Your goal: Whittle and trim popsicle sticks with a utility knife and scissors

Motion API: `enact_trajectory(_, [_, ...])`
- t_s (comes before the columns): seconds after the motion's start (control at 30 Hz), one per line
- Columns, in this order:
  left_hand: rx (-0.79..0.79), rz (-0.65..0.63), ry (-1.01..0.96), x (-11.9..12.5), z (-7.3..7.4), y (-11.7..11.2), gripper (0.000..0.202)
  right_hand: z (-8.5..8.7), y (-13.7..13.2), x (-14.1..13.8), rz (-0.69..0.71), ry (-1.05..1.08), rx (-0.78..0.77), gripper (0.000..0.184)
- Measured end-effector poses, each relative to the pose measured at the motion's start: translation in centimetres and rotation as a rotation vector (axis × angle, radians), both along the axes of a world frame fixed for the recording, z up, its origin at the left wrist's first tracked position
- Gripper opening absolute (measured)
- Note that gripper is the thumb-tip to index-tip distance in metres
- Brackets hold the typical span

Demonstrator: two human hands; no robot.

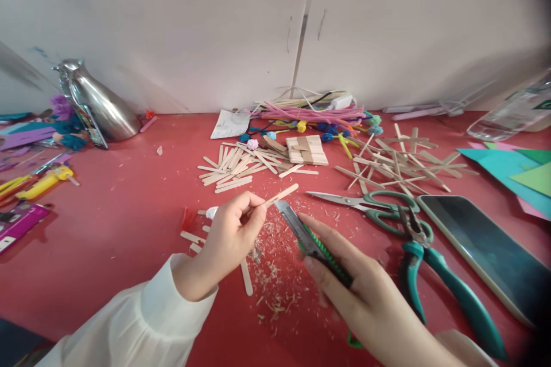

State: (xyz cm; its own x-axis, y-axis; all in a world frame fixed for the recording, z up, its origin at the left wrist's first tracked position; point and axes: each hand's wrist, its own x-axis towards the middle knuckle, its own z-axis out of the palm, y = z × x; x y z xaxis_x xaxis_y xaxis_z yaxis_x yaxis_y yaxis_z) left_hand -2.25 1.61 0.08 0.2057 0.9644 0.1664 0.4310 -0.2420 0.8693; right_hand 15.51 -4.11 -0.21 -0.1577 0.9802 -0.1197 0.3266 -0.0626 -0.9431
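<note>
My left hand (230, 238) pinches a wooden craft stick (282, 193) by one end, its free end pointing up and right. My right hand (361, 292) grips a green utility knife (310, 238) with the blade extended, the tip close to the stick just right of my left fingers. Wood shavings (275, 281) lie scattered on the red table (129, 218) beneath both hands. Another loose stick (246, 276) lies under my left hand.
A pile of craft sticks (235, 166), a glued stick panel (306, 150), crossed stick shapes (400, 163), scissors (365, 202), teal pliers (434, 275), a phone (486, 249), pipe cleaners (314, 112), coloured paper (516, 175), a steel jug (97, 103) and a yellow tool (45, 182).
</note>
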Motion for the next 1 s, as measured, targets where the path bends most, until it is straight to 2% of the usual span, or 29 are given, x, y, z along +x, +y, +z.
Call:
enact_trajectory(0.13, [-0.085,-0.096,0.01,0.2,-0.3,-0.3,0.019,0.2,-0.4,-0.6,-0.087,0.185,-0.159,0.05])
enact_trajectory(0.2, [-0.146,-0.143,-0.012,0.3,-0.3,-0.4,0.021,0.1,-0.5,-0.6,-0.062,0.151,-0.124,0.049])
enact_trajectory(0.33, [-0.186,-0.187,0.073,0.4,0.0,-0.5,0.035,-0.3,-0.3,0.1,0.065,-0.104,0.223,0.044])
enact_trajectory(0.43, [-0.214,-0.213,0.144,0.3,0.3,-0.4,0.043,-0.5,0.0,0.6,0.093,-0.281,0.45,0.043])
enact_trajectory(0.6, [-0.256,-0.164,0.07,0.2,0.3,-0.1,0.043,-0.7,-0.2,0.7,0.067,-0.424,0.622,0.044])
enact_trajectory(0.77, [-0.171,-0.141,0.077,0.1,0.0,-0.1,0.037,-0.5,-0.3,0.6,0.071,-0.413,0.634,0.045])
enact_trajectory(1.0, [-0.148,-0.149,0.085,0.2,-0.5,-0.3,0.032,-0.4,-0.3,0.4,0.082,-0.41,0.576,0.046])
